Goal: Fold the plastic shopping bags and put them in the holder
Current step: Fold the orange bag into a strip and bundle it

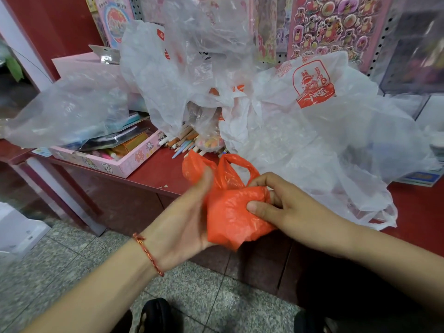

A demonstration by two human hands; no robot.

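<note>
Both hands grip one small orange bag (230, 210), held in the air just in front of the front edge of the red tabletop (153, 174). The left hand (185, 212) is half open, palm turned inward, with its fingers curled behind the left side of the bag and the plastic lying against the palm; a thin red cord bracelet (149, 253) circles that wrist. The right hand (276, 203) is closed on the bag's right side, thumb pressed on the front of the crumpled plastic and the fingers bent over its upper edge. The bag is thin, glossy, wrinkled film bunched into a rough wad between the two hands, with its two loop handles sticking up above them. Behind it, a heap of translucent white bags (300, 131), some printed in orange, spreads loose and puffy over the middle and right of the tabletop. At the left front edge sits a pink cardboard box (113, 162) filled with stationery, and a bundle of pens (182, 143) lies just beside it. Below is speckled grey tiled floor (72, 255).
</note>
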